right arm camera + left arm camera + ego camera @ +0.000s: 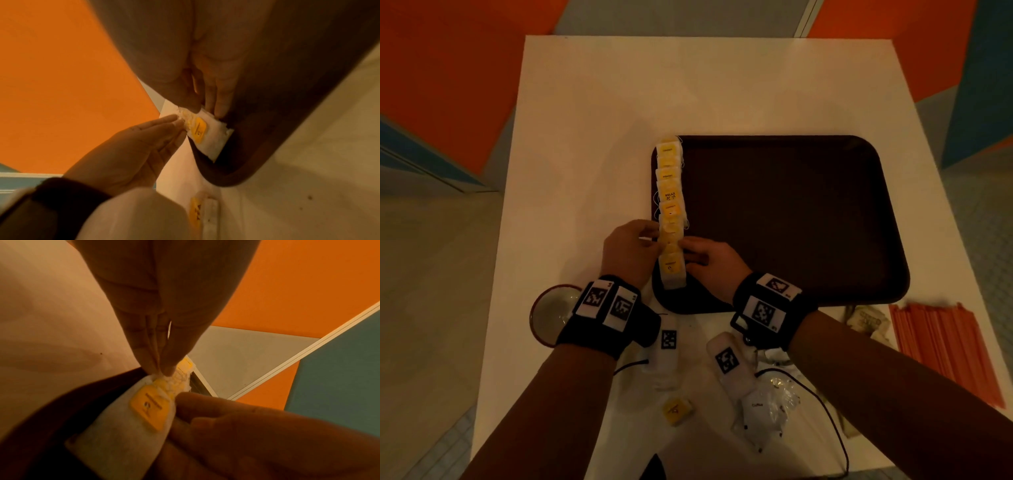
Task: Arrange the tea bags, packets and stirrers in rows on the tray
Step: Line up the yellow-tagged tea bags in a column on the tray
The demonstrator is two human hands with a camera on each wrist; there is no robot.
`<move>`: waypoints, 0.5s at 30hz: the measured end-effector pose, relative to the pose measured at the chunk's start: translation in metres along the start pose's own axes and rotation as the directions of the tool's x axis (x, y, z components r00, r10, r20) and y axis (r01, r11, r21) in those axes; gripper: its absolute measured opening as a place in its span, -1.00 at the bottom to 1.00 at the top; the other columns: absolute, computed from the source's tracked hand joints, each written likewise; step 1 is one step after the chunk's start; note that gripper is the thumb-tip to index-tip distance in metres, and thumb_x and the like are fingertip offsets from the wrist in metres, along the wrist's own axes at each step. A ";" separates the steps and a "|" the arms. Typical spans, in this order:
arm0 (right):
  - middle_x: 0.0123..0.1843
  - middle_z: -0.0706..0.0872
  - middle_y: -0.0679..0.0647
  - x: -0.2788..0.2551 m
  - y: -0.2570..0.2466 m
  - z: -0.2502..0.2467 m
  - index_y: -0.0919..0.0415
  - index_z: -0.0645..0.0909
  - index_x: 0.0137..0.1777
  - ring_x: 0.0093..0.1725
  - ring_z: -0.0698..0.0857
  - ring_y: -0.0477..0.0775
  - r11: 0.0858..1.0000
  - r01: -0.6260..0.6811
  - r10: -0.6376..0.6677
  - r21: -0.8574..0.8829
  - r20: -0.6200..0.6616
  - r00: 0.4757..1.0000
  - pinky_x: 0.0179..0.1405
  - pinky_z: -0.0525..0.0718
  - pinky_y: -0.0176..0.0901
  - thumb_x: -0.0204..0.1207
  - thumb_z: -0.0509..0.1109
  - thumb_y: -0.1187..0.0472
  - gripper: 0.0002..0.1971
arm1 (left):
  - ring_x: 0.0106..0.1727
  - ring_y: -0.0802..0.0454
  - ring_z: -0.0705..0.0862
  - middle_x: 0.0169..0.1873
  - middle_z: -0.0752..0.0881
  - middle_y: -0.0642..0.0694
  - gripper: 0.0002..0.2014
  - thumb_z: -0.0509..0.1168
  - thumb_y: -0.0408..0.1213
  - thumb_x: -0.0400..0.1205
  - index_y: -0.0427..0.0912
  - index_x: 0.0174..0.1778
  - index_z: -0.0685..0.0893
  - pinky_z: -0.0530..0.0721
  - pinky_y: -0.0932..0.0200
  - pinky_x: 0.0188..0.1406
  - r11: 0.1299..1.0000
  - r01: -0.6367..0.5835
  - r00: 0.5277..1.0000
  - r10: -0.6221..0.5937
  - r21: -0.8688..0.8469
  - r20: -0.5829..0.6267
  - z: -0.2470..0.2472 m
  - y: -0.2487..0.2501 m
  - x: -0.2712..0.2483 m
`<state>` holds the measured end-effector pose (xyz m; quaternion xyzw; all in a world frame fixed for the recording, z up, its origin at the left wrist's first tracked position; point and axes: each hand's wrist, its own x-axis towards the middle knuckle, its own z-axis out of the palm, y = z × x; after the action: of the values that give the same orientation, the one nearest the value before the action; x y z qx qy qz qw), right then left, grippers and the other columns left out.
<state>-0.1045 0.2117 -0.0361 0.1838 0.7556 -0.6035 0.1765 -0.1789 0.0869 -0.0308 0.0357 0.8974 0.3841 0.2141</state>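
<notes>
A dark brown tray (784, 219) lies on the white table (585, 137). A row of yellow-tagged tea bags (670, 192) runs along the tray's left edge. My left hand (631, 248) presses straight fingers (158, 363) against the row's left side near its front end. My right hand (710, 262) is at the row's right side, thumb and forefinger (220, 105) pinching the edge of the nearest tea bag (131, 426) (207, 138). That bag lies over the tray's front-left corner. One loose tea bag (676, 409) (195, 212) lies on the table near me.
Orange stirrers (945, 353) lie in a pile right of the tray's front edge, with brown packets (868, 322) beside them. White packets (767, 411) and two tagged white blocks (667, 342) with cables lie near me. A red-rimmed bowl (549, 313) stands at the left.
</notes>
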 end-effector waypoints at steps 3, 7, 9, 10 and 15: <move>0.51 0.43 0.13 0.004 0.001 -0.001 0.30 0.47 0.42 0.37 0.56 0.12 0.998 -0.002 -0.001 -0.059 -0.055 0.998 0.40 0.46 -0.23 0.53 0.21 0.51 -0.55 | -0.10 0.13 0.63 0.16 0.71 -0.03 -0.70 0.38 -0.32 0.53 -0.10 0.19 0.66 0.53 0.27 -0.05 1.000 0.001 1.000 -0.002 -0.026 -0.024 0.000 -0.002 0.002; 0.51 0.44 0.09 0.008 0.000 -0.008 0.24 0.47 0.42 0.36 0.56 0.12 0.997 0.009 -0.013 -0.076 -0.058 0.998 0.33 0.47 -0.27 0.53 0.18 0.52 -0.53 | -0.02 0.02 0.70 0.12 0.71 -0.03 -0.70 0.35 -0.35 0.54 -0.11 0.19 0.63 0.65 0.13 0.05 0.993 -0.002 0.998 -0.005 -0.121 -0.058 0.002 -0.008 0.008; 0.51 0.45 0.11 0.008 0.002 -0.008 0.27 0.47 0.41 0.37 0.56 0.12 0.997 0.012 -0.016 -0.070 -0.055 0.998 0.34 0.46 -0.30 0.53 0.17 0.53 -0.54 | -0.04 0.00 0.69 0.07 0.70 0.00 -0.70 0.34 -0.35 0.55 -0.11 0.20 0.61 0.68 0.06 0.07 0.988 -0.003 0.998 -0.008 -0.156 -0.067 0.004 -0.010 0.010; 0.50 0.46 0.12 0.008 0.003 -0.008 0.29 0.48 0.40 0.38 0.56 0.11 0.997 0.022 -0.026 -0.070 -0.058 0.998 0.32 0.45 -0.36 0.53 0.17 0.55 -0.55 | -0.07 0.01 0.67 0.04 0.68 0.02 -0.69 0.33 -0.36 0.55 -0.11 0.21 0.59 0.67 0.07 0.04 0.986 -0.006 0.998 -0.005 -0.169 -0.063 0.004 -0.010 0.011; 0.43 0.55 0.09 0.005 0.010 -0.009 0.27 0.58 0.31 0.35 0.59 0.05 0.989 0.093 -0.101 -0.113 -0.067 0.993 0.44 0.48 -0.15 0.50 0.13 0.58 -0.55 | -0.08 0.02 0.66 0.00 0.66 0.02 -0.67 0.31 -0.39 0.55 -0.09 0.22 0.53 0.62 0.18 -0.08 0.981 -0.018 0.999 0.011 -0.194 -0.036 0.006 -0.008 0.017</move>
<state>-0.1047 0.2230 -0.0455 0.1585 0.8015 -0.5619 0.1292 -0.1910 0.0893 -0.0464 0.0146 0.8590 0.4719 0.1979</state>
